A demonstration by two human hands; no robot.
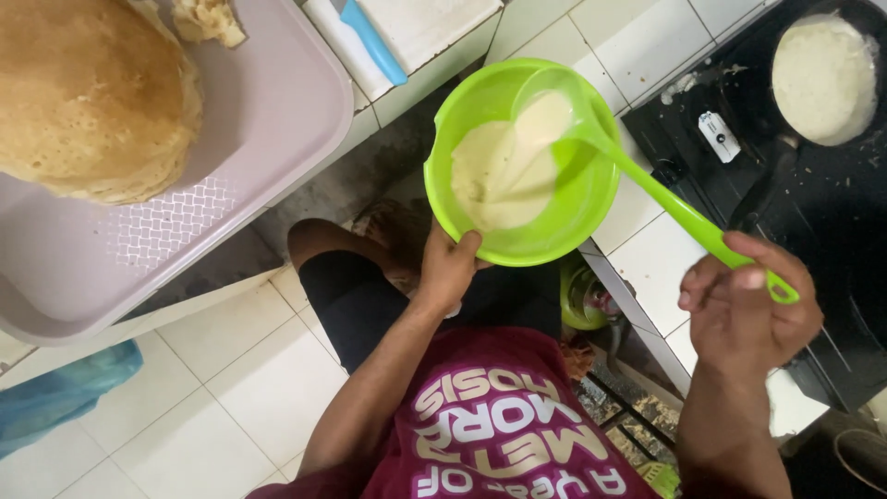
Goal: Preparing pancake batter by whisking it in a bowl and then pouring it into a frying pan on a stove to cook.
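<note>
Batter point(504, 171) sits pale and runny in a bright green bowl point(564, 217), near the middle of the view. Left hand point(450, 268) grips the bowl's rim at 6 o'clock, fingers closed on it. Right hand point(747, 310), at 4 o'clock, has its fingers wrapped around the handle of a green ladle point(647, 180), and the scoop rests inside the bowl. At 1 o'clock a black pan point(859, 65) holds a pale pancake point(822, 79). At 10 o'clock, brown pancakes point(92, 97) are stacked on a pink tray point(277, 111).
</note>
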